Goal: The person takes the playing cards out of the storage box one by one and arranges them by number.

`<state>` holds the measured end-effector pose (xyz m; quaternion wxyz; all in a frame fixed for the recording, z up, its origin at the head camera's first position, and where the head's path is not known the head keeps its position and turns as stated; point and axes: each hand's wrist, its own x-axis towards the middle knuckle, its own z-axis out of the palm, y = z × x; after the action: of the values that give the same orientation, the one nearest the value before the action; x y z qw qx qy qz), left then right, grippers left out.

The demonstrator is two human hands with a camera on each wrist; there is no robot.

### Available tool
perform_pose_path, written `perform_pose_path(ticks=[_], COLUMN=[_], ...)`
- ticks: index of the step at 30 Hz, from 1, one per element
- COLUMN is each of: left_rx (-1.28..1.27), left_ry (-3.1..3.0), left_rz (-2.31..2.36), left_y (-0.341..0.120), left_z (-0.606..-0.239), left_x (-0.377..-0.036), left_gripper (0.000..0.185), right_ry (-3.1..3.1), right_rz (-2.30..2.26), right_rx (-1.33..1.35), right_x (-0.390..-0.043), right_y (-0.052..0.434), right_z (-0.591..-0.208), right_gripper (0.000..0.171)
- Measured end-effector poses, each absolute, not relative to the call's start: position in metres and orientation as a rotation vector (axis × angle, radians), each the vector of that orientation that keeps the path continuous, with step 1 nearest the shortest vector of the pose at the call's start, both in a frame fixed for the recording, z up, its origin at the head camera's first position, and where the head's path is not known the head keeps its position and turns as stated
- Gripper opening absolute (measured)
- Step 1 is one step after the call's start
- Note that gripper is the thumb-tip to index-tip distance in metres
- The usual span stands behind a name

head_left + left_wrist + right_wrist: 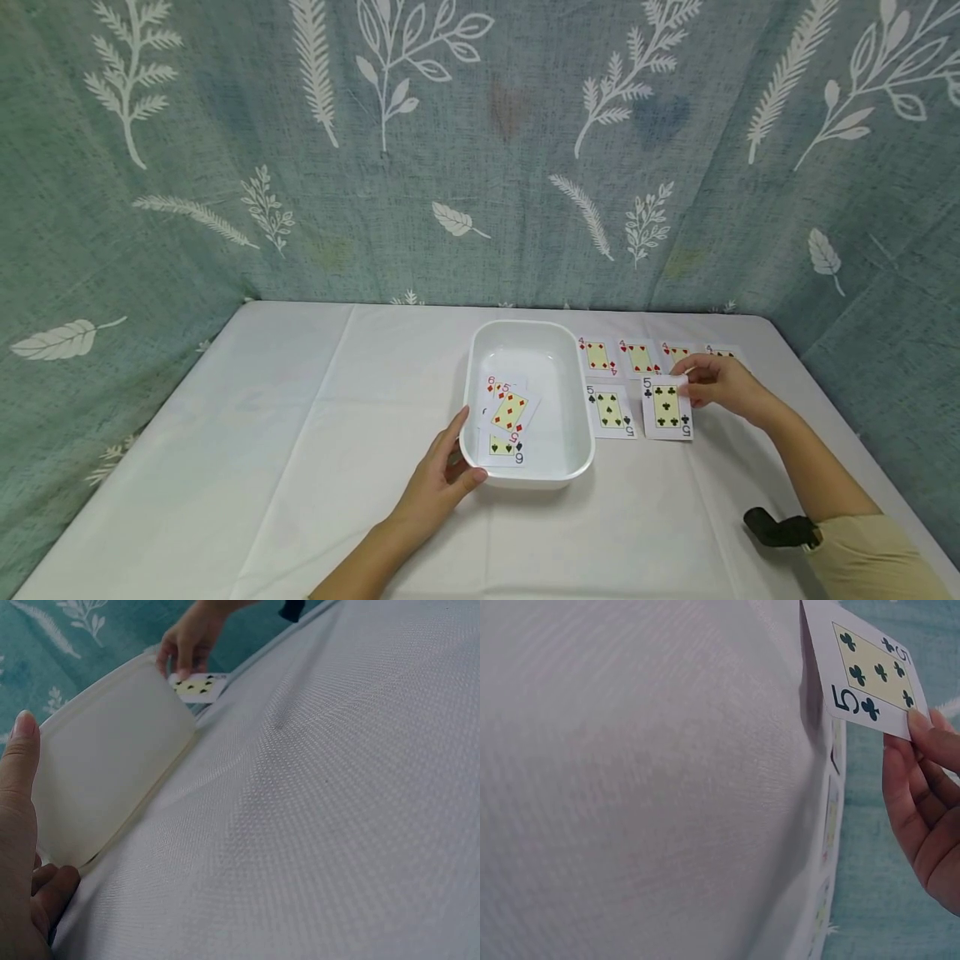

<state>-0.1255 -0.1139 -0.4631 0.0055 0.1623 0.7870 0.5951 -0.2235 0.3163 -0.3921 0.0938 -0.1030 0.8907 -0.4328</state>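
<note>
My right hand (718, 385) pinches a five of clubs playing card (666, 410) by its upper right edge, thumb on the face. In the right wrist view the card (874, 671) is tilted, with one edge close to the cloth. A five of spades (611, 412) lies just left of it. My left hand (435, 479) grips the near left corner of a white tray (562, 477), its thumb at the near rim. Inside the tray lie a five of diamonds (512, 410), a six of spades (498, 460) and a partly covered six of diamonds (491, 387).
Behind the fives is a row of fours: diamonds (597, 357), hearts (640, 358) and further fours partly behind my right hand. A white cloth covers the table (360, 392). A patterned curtain (480, 167) stands along its back and sides. A black object (780, 530) sits at my right sleeve.
</note>
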Motion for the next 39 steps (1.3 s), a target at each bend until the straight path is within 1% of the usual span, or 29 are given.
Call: perform_pose_path(ticks=[17, 39], left_rx=[0.514, 0.508], left_ry=[2.467, 2.448], left_rz=[1.848, 1.864], left_y=[-0.115, -0.115], left_z=[-0.465, -0.465], left_x=[-0.124, -0.126], left_gripper=[0.083, 0.082], right_ry=[2.744, 2.873], right_rz=[-1.110, -0.879], right_rx=[-0.259, -0.220], right_x=[-0.230, -0.235], right_y=[0.308, 0.298], right_z=[-0.407, -0.413], right_gripper=[0.026, 0.023])
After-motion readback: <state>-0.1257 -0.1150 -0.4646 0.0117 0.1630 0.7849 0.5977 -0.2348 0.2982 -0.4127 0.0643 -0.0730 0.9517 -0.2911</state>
